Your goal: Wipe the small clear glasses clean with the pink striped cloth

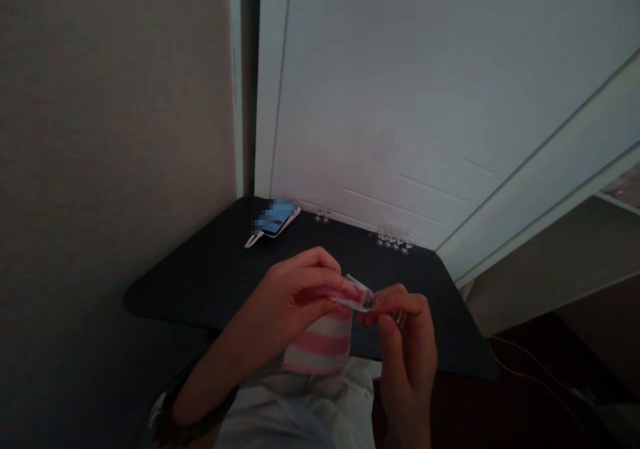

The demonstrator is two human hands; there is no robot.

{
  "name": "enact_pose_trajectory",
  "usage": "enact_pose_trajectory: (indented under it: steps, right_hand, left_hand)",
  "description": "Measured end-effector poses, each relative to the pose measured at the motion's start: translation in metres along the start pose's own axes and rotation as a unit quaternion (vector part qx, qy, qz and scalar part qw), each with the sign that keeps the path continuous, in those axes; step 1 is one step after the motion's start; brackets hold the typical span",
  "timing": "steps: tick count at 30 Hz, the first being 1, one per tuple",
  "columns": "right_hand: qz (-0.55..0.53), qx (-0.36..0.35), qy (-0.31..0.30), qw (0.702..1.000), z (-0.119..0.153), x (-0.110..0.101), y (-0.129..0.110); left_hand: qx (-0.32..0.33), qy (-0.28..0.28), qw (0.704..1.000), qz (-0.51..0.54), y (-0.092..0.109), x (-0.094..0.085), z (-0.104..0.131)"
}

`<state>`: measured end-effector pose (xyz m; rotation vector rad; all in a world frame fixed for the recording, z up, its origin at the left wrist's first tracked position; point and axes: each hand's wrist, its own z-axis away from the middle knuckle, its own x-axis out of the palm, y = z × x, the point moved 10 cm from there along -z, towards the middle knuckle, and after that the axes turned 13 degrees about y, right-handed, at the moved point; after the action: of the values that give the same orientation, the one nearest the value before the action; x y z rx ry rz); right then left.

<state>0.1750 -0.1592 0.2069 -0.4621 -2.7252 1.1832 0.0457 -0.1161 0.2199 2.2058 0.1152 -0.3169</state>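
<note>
Near the front of the black table (220, 269), my left hand (310, 286) pinches a small white and pink packet (356, 292). A pink-and-white striped piece (320, 342), bag or cloth, hangs below that hand. My right hand (407, 322) is closed on a small clear object (399, 317) just right of the packet; its shape is mostly hidden by the fingers. A small dark bit shows between the two hands, at the packet's end.
A phone (277, 217) lies at the table's back left. Small clear pieces (395, 241) stand along the back edge, with a smaller group (322, 217) farther left. A white panel (375, 102) rises behind; a cable (540, 369) runs at right.
</note>
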Motion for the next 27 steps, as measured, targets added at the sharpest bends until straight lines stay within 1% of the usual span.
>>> enact_pose_trajectory:
  steps: [4,6,8,10,11,13,14,15,16,18,19,21,24,27]
  right_hand:
    - [0.018,-0.002,0.011,1.000,0.002,-0.006,0.000]
    - [0.024,-0.012,0.026,0.999,0.003,-0.010,-0.004]
    - [0.031,0.003,0.033,0.999,0.002,-0.010,-0.004]
    - [0.010,0.044,0.061,0.997,0.001,-0.011,0.002]
    - [-0.013,0.072,0.085,0.994,0.001,-0.012,0.007]
    - [-0.070,0.130,0.150,0.978,0.002,-0.016,0.024]
    - [-0.098,0.161,0.174,0.967,0.003,-0.015,0.035]
    - [-0.122,0.192,0.183,0.956,0.005,-0.012,0.047]
    - [-0.142,0.223,0.180,0.947,0.007,-0.007,0.059]
    - [-0.160,0.274,0.155,0.936,0.008,0.005,0.080]
    - [-0.156,0.288,0.145,0.934,0.007,0.008,0.088]
    - [-0.126,0.293,0.135,0.938,-0.001,0.008,0.097]
    - [-0.093,0.272,0.099,0.953,-0.028,0.007,0.093]
    - [-0.097,0.248,0.046,0.963,-0.065,0.010,0.077]
  left_hand:
    - [-0.005,-0.018,1.000,-0.014,0.003,0.003,0.002]
    - [0.001,-0.015,1.000,-0.022,0.006,0.004,0.001]
    - [0.012,-0.008,0.999,-0.029,0.009,0.004,-0.002]
    - [0.022,-0.001,0.999,-0.040,0.009,0.006,-0.005]
    - [0.026,0.003,0.999,-0.048,0.008,0.007,-0.007]
    - [0.036,0.012,0.997,-0.065,0.004,0.011,-0.010]
    - [0.039,0.018,0.996,-0.073,0.001,0.013,-0.012]
    - [0.041,0.024,0.996,-0.081,-0.004,0.015,-0.013]
    - [0.041,0.032,0.995,-0.088,-0.008,0.016,-0.014]
    - [0.044,0.045,0.993,-0.099,-0.016,0.018,-0.017]
    - [0.049,0.053,0.992,-0.105,-0.018,0.018,-0.020]
    - [0.061,0.063,0.989,-0.117,-0.018,0.017,-0.027]
    - [0.085,0.064,0.984,-0.145,-0.009,0.014,-0.045]
    - [0.125,0.051,0.976,-0.170,0.005,0.011,-0.067]
